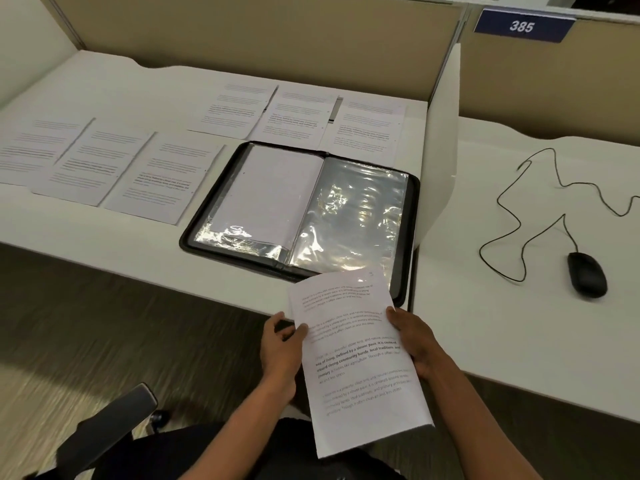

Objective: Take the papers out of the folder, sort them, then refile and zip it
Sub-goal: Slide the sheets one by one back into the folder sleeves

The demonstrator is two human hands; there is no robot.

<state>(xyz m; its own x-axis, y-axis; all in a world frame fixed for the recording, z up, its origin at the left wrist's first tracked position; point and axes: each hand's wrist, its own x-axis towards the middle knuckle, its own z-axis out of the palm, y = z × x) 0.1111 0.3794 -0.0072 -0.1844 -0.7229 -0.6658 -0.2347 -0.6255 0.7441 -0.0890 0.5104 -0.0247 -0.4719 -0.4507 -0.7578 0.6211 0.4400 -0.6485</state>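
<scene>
Open folder (301, 209) lies flat at centre frame on the white tabletop (121, 244), one sheet in its left sleeve, the right sleeve glossy. Six papers (162, 178) lie in two rows of three, upper left and upper centre, just beside the folder. At lower centre, a printed page (360, 362) is held above the lap: left hand (280, 351) pinches its left edge, right hand (412, 341) grips its right edge. A mouse (587, 275) sits at right.
</scene>
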